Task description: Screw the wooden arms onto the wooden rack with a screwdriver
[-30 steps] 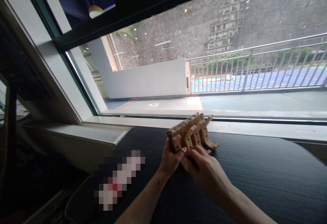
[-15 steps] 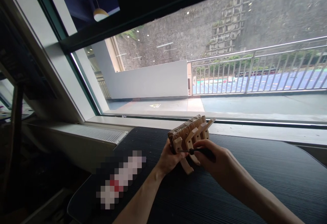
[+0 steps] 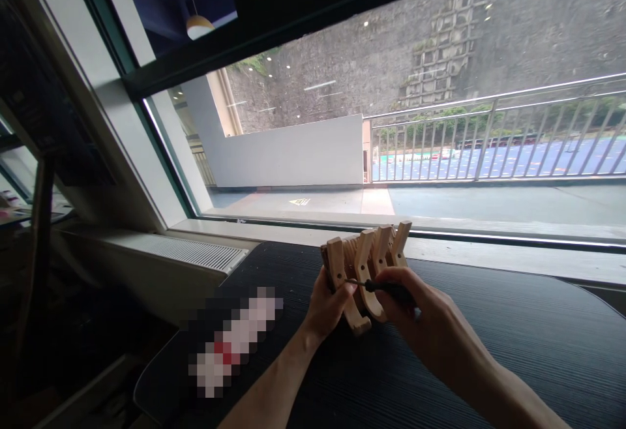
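A wooden hook rack (image 3: 364,256) with several pale curved hooks stands tilted on the dark table (image 3: 489,364) near the window. My left hand (image 3: 327,305) is closed round its left end, thumb against the nearest hook. My right hand (image 3: 415,311) is closed on a small screwdriver (image 3: 379,287) with a black handle. The thin shaft points left and its tip touches the nearest hook.
A blurred-out oblong object (image 3: 235,344) lies on the table's left part. A window sill (image 3: 489,243) and a large pane run behind the table, with a vent grille (image 3: 190,253) at the left. The table's left edge drops off near the grille.
The rack has tipped more upright, so its hooks now face me. My right hand has shifted right and turned, with the screwdriver's shaft still at the nearest hook.
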The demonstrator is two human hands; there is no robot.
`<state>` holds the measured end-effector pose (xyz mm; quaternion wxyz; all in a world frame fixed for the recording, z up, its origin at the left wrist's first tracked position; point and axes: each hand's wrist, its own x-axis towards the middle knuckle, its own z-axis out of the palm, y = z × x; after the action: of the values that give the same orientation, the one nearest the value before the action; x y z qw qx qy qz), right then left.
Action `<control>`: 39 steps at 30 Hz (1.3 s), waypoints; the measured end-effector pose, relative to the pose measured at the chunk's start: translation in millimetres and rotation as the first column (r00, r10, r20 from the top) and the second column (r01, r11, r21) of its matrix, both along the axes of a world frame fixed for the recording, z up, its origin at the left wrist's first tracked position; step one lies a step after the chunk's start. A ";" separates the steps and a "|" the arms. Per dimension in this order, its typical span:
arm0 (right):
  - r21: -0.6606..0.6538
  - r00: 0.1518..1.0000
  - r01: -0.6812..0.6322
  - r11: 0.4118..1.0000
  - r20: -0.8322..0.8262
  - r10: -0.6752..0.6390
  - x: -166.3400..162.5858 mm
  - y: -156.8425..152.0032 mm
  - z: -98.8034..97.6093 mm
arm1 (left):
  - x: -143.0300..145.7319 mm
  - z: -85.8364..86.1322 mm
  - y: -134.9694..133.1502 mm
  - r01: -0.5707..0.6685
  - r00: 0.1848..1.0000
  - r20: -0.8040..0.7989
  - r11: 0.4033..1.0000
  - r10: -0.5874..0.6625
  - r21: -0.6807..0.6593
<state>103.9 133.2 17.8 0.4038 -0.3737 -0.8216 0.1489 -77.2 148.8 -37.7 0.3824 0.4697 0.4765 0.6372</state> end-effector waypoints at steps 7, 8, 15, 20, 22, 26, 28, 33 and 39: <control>0.034 0.996 -0.086 0.996 -0.026 0.087 -2.0 -2.0 -2.1 | -0.2 0.1 -0.5 0.010 1.000 -0.027 0.999 -0.010 0.036; 0.033 0.995 -0.098 0.995 -0.028 0.099 -2.6 -1.8 -2.2 | -0.2 -0.2 -0.1 0.016 1.000 -0.027 0.999 -0.015 0.039; 0.042 0.992 -0.120 0.992 -0.033 0.121 -3.6 -1.2 -2.8 | 0.7 -1.8 0.4 0.029 0.998 -0.062 0.998 -0.026 0.048; 0.047 0.994 -0.104 0.993 -0.031 0.105 -3.4 -2.5 -2.3 | 0.3 -2.3 -0.1 0.028 0.996 -0.083 0.998 -0.024 0.049; 0.037 0.994 -0.098 0.994 -0.037 0.100 -3.6 -2.9 -1.7 | 0.3 -1.8 -0.4 0.030 0.995 -0.092 0.998 -0.025 0.055; -0.025 0.994 -0.068 0.997 -0.084 0.066 -4.6 -2.0 -1.3 | 0.9 -0.8 -1.6 0.022 0.992 -0.125 0.999 -0.016 0.047; -0.055 0.993 -0.047 0.997 -0.115 0.040 -5.1 -1.0 -1.7 | 1.1 -1.2 -2.2 0.025 0.990 -0.138 0.999 -0.019 0.042; -0.071 0.990 -0.021 0.997 -0.138 0.011 -4.8 -0.5 -2.0 | 0.4 -3.2 -1.6 0.033 0.989 -0.149 0.998 -0.026 0.046; -0.045 0.995 0.006 0.999 -0.102 -0.011 -4.5 -3.2 -1.1 | 1.2 -1.5 -1.5 0.028 0.989 -0.144 0.999 -0.022 0.038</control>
<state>99.4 130.0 16.7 0.4373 -0.3783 -0.7948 0.1845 -76.0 147.3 -39.2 0.3458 0.5277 0.4841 0.6063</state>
